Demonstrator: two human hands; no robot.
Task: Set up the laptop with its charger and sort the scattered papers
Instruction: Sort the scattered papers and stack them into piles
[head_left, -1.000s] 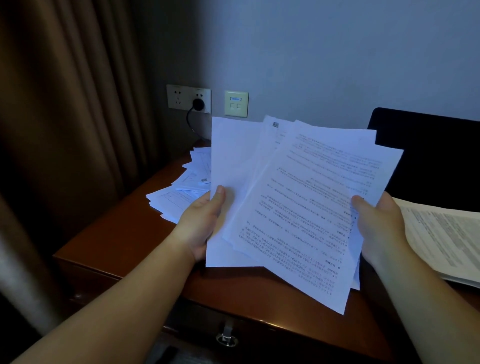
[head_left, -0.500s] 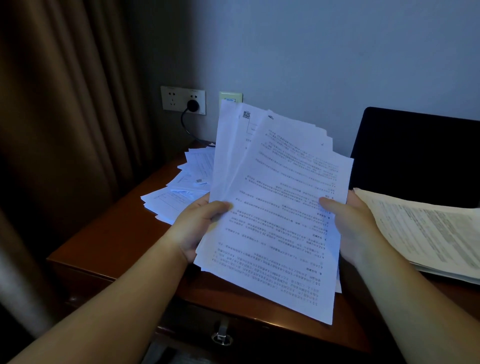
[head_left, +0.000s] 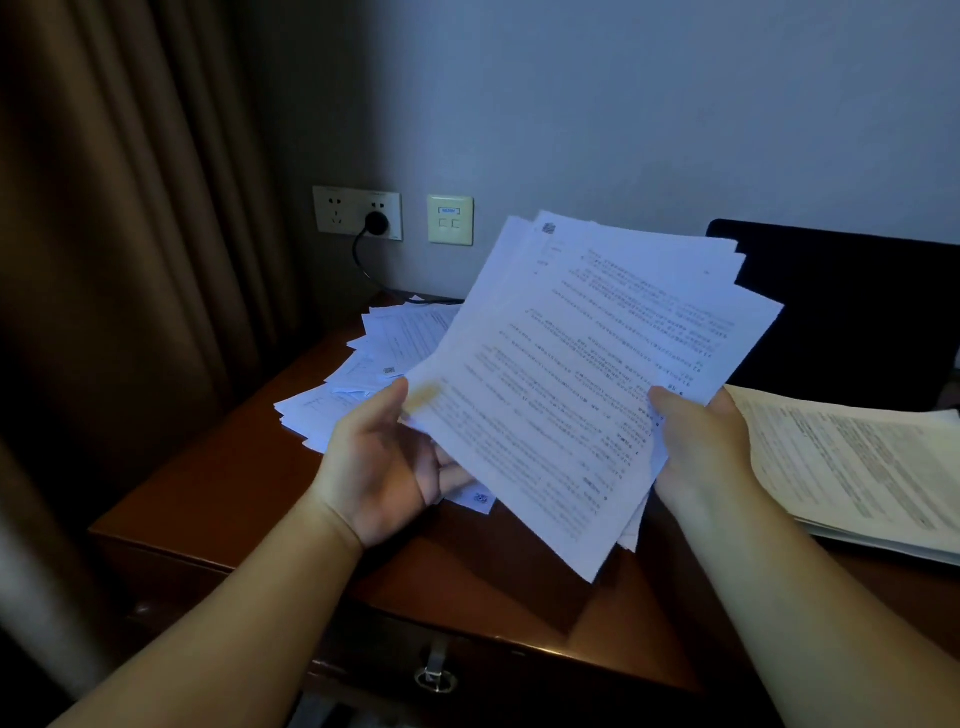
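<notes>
I hold a sheaf of printed white papers (head_left: 582, 374) in the air above the wooden desk (head_left: 218, 478). My right hand (head_left: 696, 447) grips its right edge, thumb on top. My left hand (head_left: 384, 462) is at the lower left edge, palm up with fingers under the sheets and thumb at the edge. More loose papers (head_left: 363, 374) lie scattered on the desk behind my left hand. The open laptop's dark screen (head_left: 852, 317) stands at the right, with another stack of papers (head_left: 857, 467) lying in front of it. A black charger plug (head_left: 376, 223) sits in the wall socket.
A brown curtain (head_left: 130, 260) hangs at the left. A second wall plate (head_left: 450, 220) is beside the socket. The plug's black cable (head_left: 363, 265) runs down to the desk behind the papers. A drawer handle (head_left: 435, 675) shows on the desk's front.
The fanned sheets have been drawn together into a tighter sheaf and tilted to the right. My left hand has loosened from a thumb-on-top grip and turned palm up under the edge.
</notes>
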